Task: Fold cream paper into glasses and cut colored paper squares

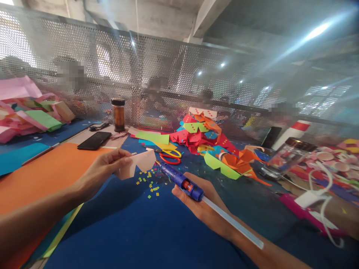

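My left hand pinches a pale pink paper cut-out with a notched lower edge, held above the table. In my right hand is a blue hot glue gun, a long whitish glue stick poking out of its back end. The gun's tip is close to the right end of the cut-out; whether they touch I cannot tell. Small green and yellow paper squares lie scattered below. Just behind are scissors with red and yellow handles.
A heap of coloured paper cut-outs rises at the back. Orange sheets cover the left, near a black phone and a dark jar. At right stand a clear jar and a white cable. Perforated metal screen behind.
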A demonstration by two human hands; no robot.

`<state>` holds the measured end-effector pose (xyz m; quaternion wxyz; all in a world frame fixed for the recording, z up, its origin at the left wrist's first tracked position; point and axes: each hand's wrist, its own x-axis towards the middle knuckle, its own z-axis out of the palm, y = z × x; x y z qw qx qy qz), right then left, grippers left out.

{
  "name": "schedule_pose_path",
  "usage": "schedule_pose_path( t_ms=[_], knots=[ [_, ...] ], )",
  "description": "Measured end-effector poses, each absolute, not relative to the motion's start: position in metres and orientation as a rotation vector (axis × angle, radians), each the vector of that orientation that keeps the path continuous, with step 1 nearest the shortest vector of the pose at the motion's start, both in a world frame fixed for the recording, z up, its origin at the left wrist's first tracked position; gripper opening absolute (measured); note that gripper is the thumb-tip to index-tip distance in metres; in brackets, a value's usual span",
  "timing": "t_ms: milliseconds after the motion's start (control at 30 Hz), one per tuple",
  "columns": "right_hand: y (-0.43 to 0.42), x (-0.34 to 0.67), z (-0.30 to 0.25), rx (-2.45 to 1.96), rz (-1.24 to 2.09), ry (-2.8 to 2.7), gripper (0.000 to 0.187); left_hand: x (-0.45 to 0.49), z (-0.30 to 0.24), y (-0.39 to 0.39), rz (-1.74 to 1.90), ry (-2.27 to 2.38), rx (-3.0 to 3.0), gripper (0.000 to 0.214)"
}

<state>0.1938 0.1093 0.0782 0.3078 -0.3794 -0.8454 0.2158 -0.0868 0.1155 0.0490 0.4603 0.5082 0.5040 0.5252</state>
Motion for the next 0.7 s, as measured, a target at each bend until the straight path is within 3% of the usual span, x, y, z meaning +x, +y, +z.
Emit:
schedule_pose_path(
  t_ms=[700],
  knots=[
    [0.111, 0.1929, 0.0727, -0.965, 0.507, -2.291, 0.026, -0.0815, 0.0522, 0.1098, 1.221, 1.246, 1.307, 0.028]
  ],
)
